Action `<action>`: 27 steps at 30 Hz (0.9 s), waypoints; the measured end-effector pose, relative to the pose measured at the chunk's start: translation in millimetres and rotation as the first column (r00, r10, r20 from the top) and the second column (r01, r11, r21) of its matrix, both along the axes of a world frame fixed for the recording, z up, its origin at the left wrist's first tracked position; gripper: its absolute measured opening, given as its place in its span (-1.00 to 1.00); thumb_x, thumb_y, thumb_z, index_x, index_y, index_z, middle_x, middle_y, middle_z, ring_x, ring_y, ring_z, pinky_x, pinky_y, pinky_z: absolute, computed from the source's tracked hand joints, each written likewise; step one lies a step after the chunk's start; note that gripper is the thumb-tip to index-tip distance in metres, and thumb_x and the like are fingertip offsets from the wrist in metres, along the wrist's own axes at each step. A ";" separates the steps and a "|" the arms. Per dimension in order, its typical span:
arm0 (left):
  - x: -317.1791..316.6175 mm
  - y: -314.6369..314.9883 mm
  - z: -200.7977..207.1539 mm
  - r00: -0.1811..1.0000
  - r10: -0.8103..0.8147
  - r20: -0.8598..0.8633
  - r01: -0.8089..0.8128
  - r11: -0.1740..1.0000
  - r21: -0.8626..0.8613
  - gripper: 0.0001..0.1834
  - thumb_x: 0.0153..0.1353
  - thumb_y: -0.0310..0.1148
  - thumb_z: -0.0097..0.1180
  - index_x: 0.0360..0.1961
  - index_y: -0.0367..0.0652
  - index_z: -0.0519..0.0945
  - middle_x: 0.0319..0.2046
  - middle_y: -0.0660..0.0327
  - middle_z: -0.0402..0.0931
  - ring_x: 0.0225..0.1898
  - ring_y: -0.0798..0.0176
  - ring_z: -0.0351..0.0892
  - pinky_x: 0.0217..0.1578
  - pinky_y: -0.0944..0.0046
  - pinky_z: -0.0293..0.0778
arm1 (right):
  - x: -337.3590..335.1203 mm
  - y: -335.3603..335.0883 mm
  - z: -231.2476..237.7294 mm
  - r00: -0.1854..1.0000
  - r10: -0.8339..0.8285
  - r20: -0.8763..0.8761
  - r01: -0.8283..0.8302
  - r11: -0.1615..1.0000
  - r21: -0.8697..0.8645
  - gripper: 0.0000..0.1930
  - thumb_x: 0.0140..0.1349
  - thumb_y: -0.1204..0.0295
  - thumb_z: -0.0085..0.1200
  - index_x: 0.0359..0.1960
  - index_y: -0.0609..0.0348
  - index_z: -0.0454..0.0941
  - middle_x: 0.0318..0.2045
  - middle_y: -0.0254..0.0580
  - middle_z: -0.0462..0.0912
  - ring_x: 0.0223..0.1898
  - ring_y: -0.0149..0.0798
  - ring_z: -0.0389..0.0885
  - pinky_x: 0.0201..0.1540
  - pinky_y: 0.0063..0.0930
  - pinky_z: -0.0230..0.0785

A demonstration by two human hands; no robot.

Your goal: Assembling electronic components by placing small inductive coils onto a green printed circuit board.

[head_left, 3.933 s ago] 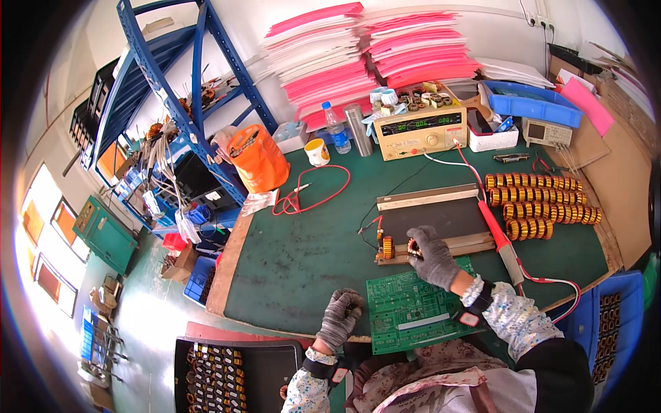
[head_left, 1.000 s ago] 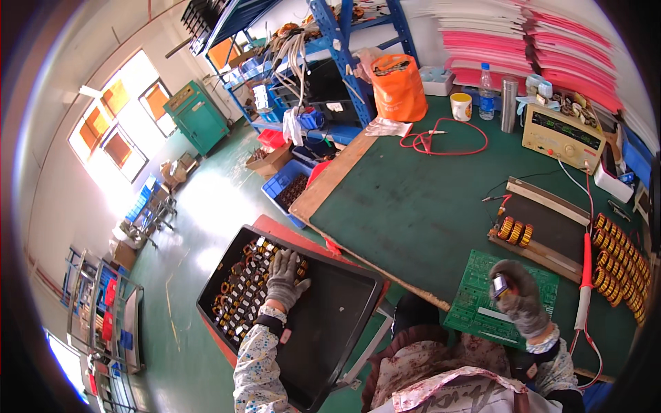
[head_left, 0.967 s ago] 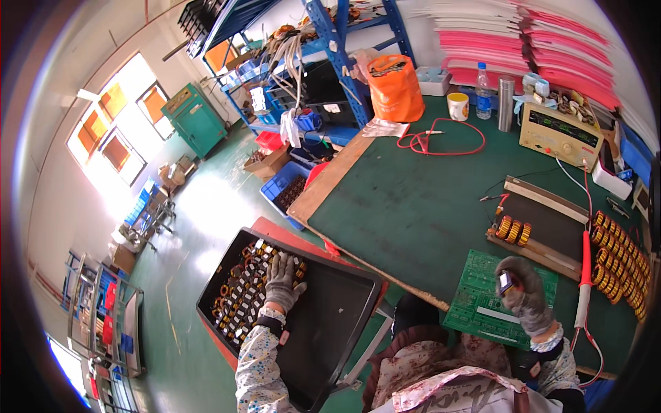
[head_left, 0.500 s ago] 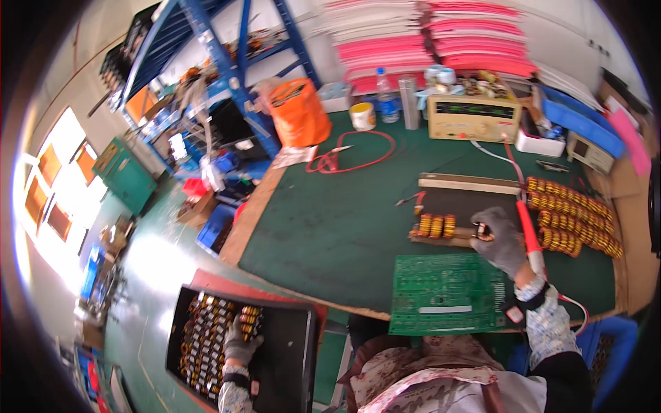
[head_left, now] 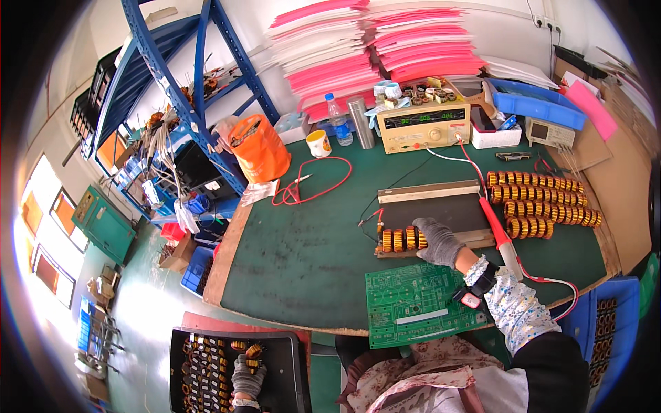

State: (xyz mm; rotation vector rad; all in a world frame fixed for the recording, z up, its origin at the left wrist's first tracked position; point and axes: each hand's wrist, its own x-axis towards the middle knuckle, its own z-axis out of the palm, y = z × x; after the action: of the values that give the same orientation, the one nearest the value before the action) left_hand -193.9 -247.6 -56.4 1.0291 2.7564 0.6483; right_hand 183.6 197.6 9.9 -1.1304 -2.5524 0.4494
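Note:
My right hand [head_left: 439,243], in a grey glove, closes round a copper-wound toroidal coil at the right end of a short coil row [head_left: 401,239]; its fingers mostly hide that coil. The row stands on the near rail of a dark test fixture [head_left: 434,206] with a pale strip along its far side. At lower left, my gloved left hand [head_left: 248,380] reaches into a black tray [head_left: 284,372] and grips a toroidal coil [head_left: 254,352] at its fingertips. Many more coils [head_left: 205,378] fill the tray's left part. A green circuit board [head_left: 413,303] lies at the table's near edge.
Rows of copper coils [head_left: 544,196] stand at the right. A red probe [head_left: 494,219] with its cable lies beside the fixture. Farther back are a beige meter [head_left: 427,131], a bottle [head_left: 339,122], a steel flask [head_left: 361,124], a yellow-white mug [head_left: 318,144] and an orange bag [head_left: 261,151].
My right hand has moved left along the fixture with its coil, up to the row's end. In the tray, my left hand has closed on a coil that now sits tilted. The whole view has shifted.

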 end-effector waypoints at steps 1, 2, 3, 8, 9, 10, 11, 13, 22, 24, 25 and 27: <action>9.1 3.0 10.9 1.000 0.004 -0.003 -0.004 1.000 0.000 -0.43 -0.19 -0.40 0.35 -0.09 -0.12 0.39 -0.25 0.17 0.44 -0.26 0.19 0.46 -0.22 0.25 0.45 | 3.9 0.7 -2.0 0.998 0.016 -0.061 -0.016 1.000 -0.005 -0.37 -0.16 0.43 0.25 0.01 0.24 0.26 -0.08 0.12 0.39 -0.03 0.10 0.43 0.04 -0.18 0.31; 14.0 3.3 15.6 0.998 -0.049 -0.027 0.049 0.999 -0.008 -0.41 -0.21 -0.39 0.36 -0.09 -0.12 0.39 -0.26 0.16 0.44 -0.25 0.17 0.47 -0.20 0.23 0.45 | 6.7 1.6 -5.0 0.992 0.033 -0.118 -0.035 0.999 -0.010 -0.36 -0.16 0.41 0.27 0.01 0.25 0.25 -0.07 0.13 0.38 -0.02 0.10 0.42 0.05 -0.18 0.30; 19.6 4.6 20.6 0.994 -0.102 -0.048 0.102 0.995 -0.016 -0.40 -0.23 -0.39 0.37 -0.09 -0.13 0.39 -0.26 0.15 0.44 -0.25 0.15 0.47 -0.19 0.22 0.45 | 10.7 -0.9 -5.2 0.992 0.039 -0.118 -0.041 0.999 -0.012 -0.36 -0.16 0.41 0.27 0.01 0.25 0.25 -0.07 0.13 0.38 -0.02 0.10 0.42 0.05 -0.18 0.30; 46.1 26.4 52.8 0.843 0.032 0.537 -0.240 0.916 0.322 -0.58 0.04 -0.59 0.17 -0.17 0.04 0.26 -0.46 0.33 0.34 -0.56 0.46 0.33 -0.67 0.42 0.35 | 37.0 -20.6 0.7 0.975 0.002 -0.224 0.024 0.993 0.117 -0.35 -0.13 0.40 0.26 0.04 0.25 0.25 -0.07 0.11 0.37 0.03 0.07 0.37 0.14 -0.19 0.22; 42.2 18.8 47.7 0.843 0.039 0.536 -0.246 0.915 0.320 -0.58 0.04 -0.59 0.17 -0.17 0.04 0.26 -0.46 0.33 0.34 -0.56 0.46 0.33 -0.67 0.42 0.35 | 39.4 -27.3 7.3 0.970 -0.012 -0.243 0.039 0.993 0.110 -0.37 -0.12 0.41 0.25 0.04 0.25 0.26 -0.07 0.11 0.38 0.03 0.06 0.38 0.15 -0.18 0.21; 35.8 14.0 44.3 0.851 -0.084 0.519 -0.197 0.864 0.462 -0.60 0.05 -0.57 0.17 -0.17 0.04 0.27 -0.46 0.34 0.34 -0.57 0.46 0.33 -0.71 0.43 0.33 | 41.3 -34.4 8.6 0.969 -0.016 -0.245 0.044 0.993 0.110 -0.37 -0.12 0.41 0.25 0.04 0.25 0.26 -0.07 0.11 0.38 0.03 0.06 0.38 0.15 -0.18 0.21; 32.6 11.9 43.3 0.851 -0.202 0.484 -0.151 0.790 0.595 -0.61 0.06 -0.55 0.16 -0.17 0.03 0.27 -0.46 0.35 0.34 -0.59 0.47 0.32 -0.74 0.43 0.32 | 39.7 -44.7 8.2 0.962 0.031 -0.273 0.000 0.994 0.112 -0.38 -0.11 0.41 0.26 0.03 0.23 0.28 -0.07 0.08 0.38 0.00 0.02 0.40 0.09 -0.22 0.29; 94.5 48.2 119.9 0.781 -0.160 0.603 -0.245 0.810 0.533 -0.63 0.08 -0.51 0.15 -0.15 -0.02 0.27 -0.47 0.35 0.34 -0.57 0.48 0.33 -0.63 0.45 0.35 | 27.7 -68.2 22.1 0.915 0.174 -0.364 -0.213 0.974 -0.070 -0.43 -0.09 0.41 0.27 0.02 0.18 0.34 -0.07 -0.03 0.41 -0.11 -0.14 0.47 -0.14 -0.39 0.43; 199.3 181.1 144.0 0.231 -0.710 0.666 0.299 0.703 0.645 -0.48 0.20 -0.38 0.11 0.12 -0.13 0.16 -0.24 0.28 0.34 -0.32 0.46 0.36 -0.33 0.43 0.37 | -52.1 -149.0 5.2 0.238 0.023 -0.971 -0.967 0.102 -0.234 -0.30 0.18 0.38 0.14 0.31 -0.01 0.03 0.13 -0.23 0.29 0.13 -0.33 0.30 0.13 -0.46 0.25; 203.0 207.1 129.5 0.209 -0.735 0.645 0.372 0.670 0.643 -0.47 0.22 -0.35 0.09 0.15 -0.13 0.15 -0.23 0.27 0.33 -0.29 0.45 0.36 -0.30 0.42 0.38 | -41.1 -139.9 -4.5 0.262 -0.114 -0.958 -0.956 0.107 -0.274 -0.32 0.19 0.38 0.13 0.30 0.02 0.04 0.13 -0.23 0.29 0.14 -0.34 0.28 0.15 -0.46 0.23; 205.9 222.0 121.9 0.177 -0.758 0.628 0.437 0.632 0.639 -0.46 0.24 -0.32 0.07 0.17 -0.13 0.14 -0.22 0.27 0.32 -0.26 0.45 0.37 -0.26 0.42 0.39 | -31.2 -131.5 -11.6 0.286 -0.252 -0.924 -0.941 0.106 -0.320 -0.34 0.20 0.38 0.11 0.29 0.06 0.05 0.12 -0.23 0.29 0.16 -0.34 0.26 0.17 -0.46 0.20; 217.2 240.4 116.0 0.116 -0.694 0.711 0.437 0.678 0.591 -0.41 0.23 -0.28 0.09 0.20 -0.15 0.13 -0.13 0.23 0.34 -0.18 0.41 0.37 -0.19 0.37 0.38 | -13.8 -119.2 -24.7 0.281 -0.301 -0.911 -0.920 0.185 -0.345 -0.43 0.23 0.39 0.06 0.25 0.11 0.13 0.13 -0.20 0.29 0.14 -0.31 0.31 0.15 -0.42 0.25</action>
State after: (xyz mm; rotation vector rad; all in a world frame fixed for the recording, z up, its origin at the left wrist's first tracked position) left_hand 23.3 -7.1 59.6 1.1480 1.1247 0.9959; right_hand 169.8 78.4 -14.9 0.0570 -1.1556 2.2753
